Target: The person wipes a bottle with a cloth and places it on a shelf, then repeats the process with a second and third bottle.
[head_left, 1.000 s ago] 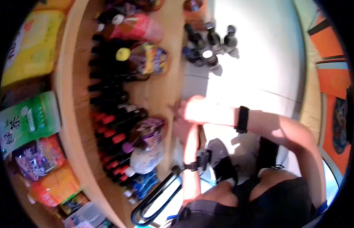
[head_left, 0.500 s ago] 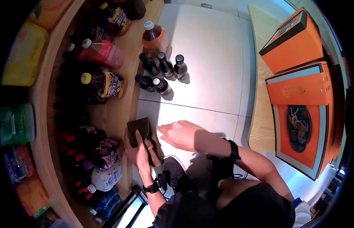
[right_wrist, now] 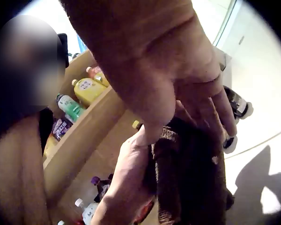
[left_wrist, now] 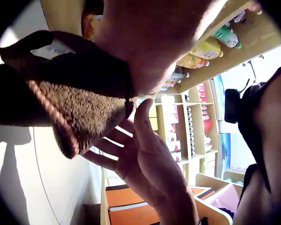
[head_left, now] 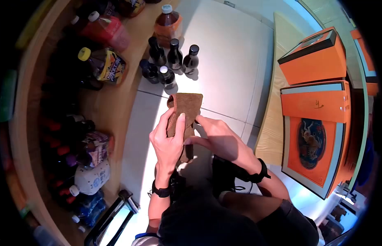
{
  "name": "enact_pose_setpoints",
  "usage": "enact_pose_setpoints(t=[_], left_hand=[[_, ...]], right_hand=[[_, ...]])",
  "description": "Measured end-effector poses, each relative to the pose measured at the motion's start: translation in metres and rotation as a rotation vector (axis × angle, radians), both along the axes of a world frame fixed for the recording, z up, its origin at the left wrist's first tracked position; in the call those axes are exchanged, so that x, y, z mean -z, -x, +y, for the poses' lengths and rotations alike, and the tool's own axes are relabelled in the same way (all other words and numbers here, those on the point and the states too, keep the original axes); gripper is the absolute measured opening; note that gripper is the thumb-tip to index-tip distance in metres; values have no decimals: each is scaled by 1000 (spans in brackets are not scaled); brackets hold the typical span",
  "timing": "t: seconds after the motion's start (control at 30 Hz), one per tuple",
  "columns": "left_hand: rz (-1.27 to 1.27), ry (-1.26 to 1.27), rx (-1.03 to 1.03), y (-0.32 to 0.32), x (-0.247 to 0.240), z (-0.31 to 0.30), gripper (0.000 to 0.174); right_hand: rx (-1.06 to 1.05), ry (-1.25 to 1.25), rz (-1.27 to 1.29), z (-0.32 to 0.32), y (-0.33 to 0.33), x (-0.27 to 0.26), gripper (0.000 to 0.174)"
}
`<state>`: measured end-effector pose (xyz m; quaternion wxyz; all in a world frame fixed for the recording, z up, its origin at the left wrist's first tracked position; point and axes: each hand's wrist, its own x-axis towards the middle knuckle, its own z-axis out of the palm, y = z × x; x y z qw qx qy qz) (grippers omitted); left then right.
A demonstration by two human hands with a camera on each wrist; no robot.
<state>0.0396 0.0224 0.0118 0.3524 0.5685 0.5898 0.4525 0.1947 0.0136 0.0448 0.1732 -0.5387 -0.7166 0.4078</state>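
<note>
A folded brown cloth (head_left: 186, 107) is held up over the floor in front of the body. My left hand (head_left: 167, 141) grips it from the left, thumb lying on top. On the cloth's right side, my right hand (head_left: 226, 141) reaches in with fingers mostly straight, fingertips at its edge. The left wrist view has the fuzzy cloth (left_wrist: 84, 105) below the left hand (left_wrist: 145, 42), while the right hand (left_wrist: 150, 171) has its fingers spread beside it. In the right wrist view the right hand (right_wrist: 164, 70) partly covers the cloth (right_wrist: 196, 178).
Several small dark bottles (head_left: 174, 57) and an orange-labelled bottle (head_left: 167, 28) stand on the tiled floor ahead. The wooden shelf (head_left: 113, 98) at left holds many drinks. Orange boxes (head_left: 312, 96) rest on a wooden surface at right. A black-framed object (head_left: 125, 201) is at lower left.
The brown cloth and my left hand have moved right, away from the shelf edge. My right hand, apart from the cloth half a second ago, is now at its side.
</note>
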Motion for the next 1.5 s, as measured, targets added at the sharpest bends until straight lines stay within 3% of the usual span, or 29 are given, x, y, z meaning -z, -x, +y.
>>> enact_pose_setpoints(t=[0.17,0.27,0.43,0.5,0.53,0.77,0.83,0.9,1.07,1.27,1.33,1.5], left_hand=[[-79,141,121,-15,-5,0,30],[-199,211,333,-19,-4,4,35],[-231,90,523,-29,2,8,43],[-169,326,622,-27,-4,10,43],[-162,219,604,-32,-1,11,43],[-6,159,564,-48,3,27,31],[-238,270,383,-54,11,30,24],[-86,173,222,-62,15,39,21],[142,-181,113,-69,52,65,38],[165,-182,70,-88,55,84,59],[113,-155,44,-94,56,88,69],[85,-216,11,-101,68,102,72]], right_hand=[[248,118,233,-6,-7,0,60],[311,287,255,-6,-17,-6,65],[482,197,350,-11,-32,15,56],[528,218,424,-15,-37,22,52],[546,215,449,-16,-40,27,49],[731,195,470,-16,-56,31,43],[806,192,465,-14,-62,29,42],[842,269,556,-13,-71,28,41],[867,301,535,-11,-78,22,41],[917,431,658,-8,-78,26,34],[864,362,613,-7,-79,31,42],[865,395,532,-4,-79,25,44]])
